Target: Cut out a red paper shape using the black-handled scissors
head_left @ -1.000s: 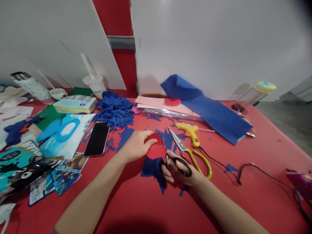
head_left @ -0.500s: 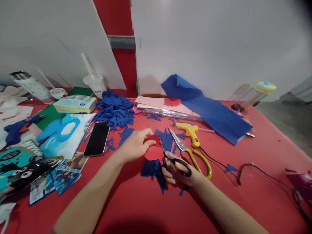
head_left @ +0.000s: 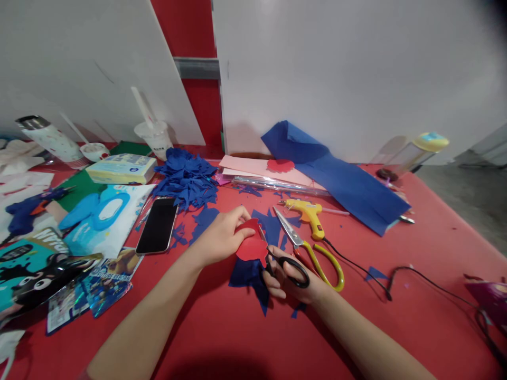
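Observation:
Between its thumb and fingers, my left hand (head_left: 225, 235) pinches a red paper piece (head_left: 252, 249) with a scalloped edge. My right hand (head_left: 287, 279) has its fingers in the handles of black-handled scissors (head_left: 295, 272), whose blades lie along the right edge of the red paper. Dark blue scraps (head_left: 250, 277) lie on the table under the paper. Just right of my right hand rest yellow-handled scissors (head_left: 312, 252), and beyond them a yellow glue gun (head_left: 307, 212).
A black phone (head_left: 157, 225) and a heap of blue paper pieces (head_left: 186, 177) are on the left. Long blue paper (head_left: 340, 179) crosses pink sheets (head_left: 249, 166) at the back. A cup with a straw (head_left: 154, 137) stands behind. A black cord (head_left: 356, 268) runs right.
The red paper has turned slightly and shifted a little to the right in my left hand. The black-handled scissors have moved only slightly.

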Available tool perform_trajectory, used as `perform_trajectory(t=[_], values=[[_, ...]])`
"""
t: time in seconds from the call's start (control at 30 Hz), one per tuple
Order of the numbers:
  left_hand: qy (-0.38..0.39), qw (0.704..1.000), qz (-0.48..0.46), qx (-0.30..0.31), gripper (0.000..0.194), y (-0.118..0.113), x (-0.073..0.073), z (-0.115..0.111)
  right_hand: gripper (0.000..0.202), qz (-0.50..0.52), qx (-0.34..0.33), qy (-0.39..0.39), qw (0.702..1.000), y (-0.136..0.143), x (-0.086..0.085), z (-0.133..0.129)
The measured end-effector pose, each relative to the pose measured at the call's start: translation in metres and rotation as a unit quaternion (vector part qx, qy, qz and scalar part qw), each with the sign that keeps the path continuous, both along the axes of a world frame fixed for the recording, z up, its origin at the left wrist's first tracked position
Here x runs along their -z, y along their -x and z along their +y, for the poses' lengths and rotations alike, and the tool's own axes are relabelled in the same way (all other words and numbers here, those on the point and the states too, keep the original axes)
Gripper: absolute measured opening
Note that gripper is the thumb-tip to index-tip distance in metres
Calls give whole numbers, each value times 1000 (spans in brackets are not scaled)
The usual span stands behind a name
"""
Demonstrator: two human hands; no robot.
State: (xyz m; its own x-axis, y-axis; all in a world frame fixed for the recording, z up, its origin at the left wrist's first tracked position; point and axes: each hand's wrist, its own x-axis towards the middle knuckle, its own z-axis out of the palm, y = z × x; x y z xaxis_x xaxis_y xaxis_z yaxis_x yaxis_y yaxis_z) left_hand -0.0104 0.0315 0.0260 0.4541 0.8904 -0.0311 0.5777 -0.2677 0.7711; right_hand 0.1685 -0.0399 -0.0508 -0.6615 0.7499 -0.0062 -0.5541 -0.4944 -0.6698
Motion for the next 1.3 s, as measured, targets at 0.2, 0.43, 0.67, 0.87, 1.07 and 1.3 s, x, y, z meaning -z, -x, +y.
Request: perform_trajectory(t=[0.2, 0.43, 0.67, 0.87, 1.07, 1.3], values=[[-33, 999, -2, -18, 8, -2, 1, 0, 36, -16, 12, -18, 1000, 1, 2, -1], [-20, 998, -25, -46, 10, -8, 2, -4, 37, -46, 55, -45, 996, 2, 0, -2], [-8, 997, -47, -54, 14, -11, 7, -4, 37, -63, 81, -44, 994, 3, -3, -3], [25, 995, -71, -64, 16, -13, 9, -5, 38, -72, 94, -48, 992, 4, -7, -2], [43, 993, -77, -74, 15, -15, 10, -4, 38, -67, 95, -50, 992, 2, -5, -1], [82, 989, -113, -51, 17, -16, 8, -4, 37, -33, 61, -32, 997, -2, 2, 0]])
